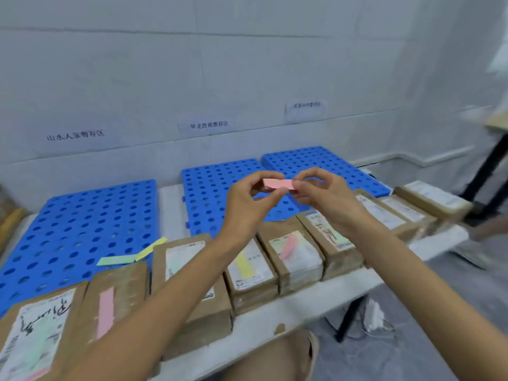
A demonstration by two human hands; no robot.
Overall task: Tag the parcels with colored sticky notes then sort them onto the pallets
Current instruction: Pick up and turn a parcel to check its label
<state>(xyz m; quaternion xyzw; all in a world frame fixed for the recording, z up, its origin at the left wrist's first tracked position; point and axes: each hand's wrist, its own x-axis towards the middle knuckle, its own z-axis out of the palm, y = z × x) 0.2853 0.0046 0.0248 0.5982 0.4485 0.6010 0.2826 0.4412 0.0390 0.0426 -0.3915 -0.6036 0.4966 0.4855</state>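
One slim pink sticky-note pad (pixel 279 185), rectangular, held level; pinched at opposite ends by curled fingers (pixel 264 175) of left hand (pixel 247 207) and right hand (pixel 327 196), above brown parcels (pixel 297 259).

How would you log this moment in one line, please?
tagging | left hand, right hand: pinch pink pad | parcels: on table, several tagged

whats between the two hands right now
A pink sticky-note pad spans the gap, its ends pinched by the left hand and the right hand; the head view shows it.
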